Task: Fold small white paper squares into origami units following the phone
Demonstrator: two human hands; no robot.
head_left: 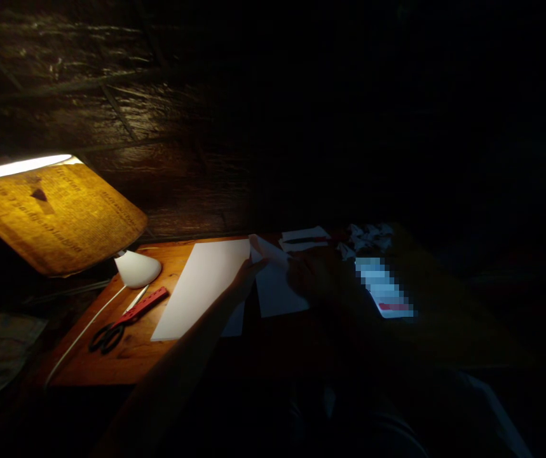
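Note:
On the wooden table point(124, 356) lies a folded white paper point(277, 286), partly creased upward at its far edge. My left hand point(248, 270) rests its fingertips on the paper's left edge, fingers pressed together. My right hand point(308, 273) sits in deep shadow on the paper's right side; its fingers are too dark to read. A larger white sheet point(201, 289) lies flat just left of the hands.
A lit lamp with a yellow printed shade point(53, 216) and white base point(136, 268) stands at the left. Scissors point(110, 334) and a red ruler point(143, 305) lie beside it. A glowing phone screen point(384, 289), more paper point(304, 238) and crumpled material point(368, 236) lie beyond.

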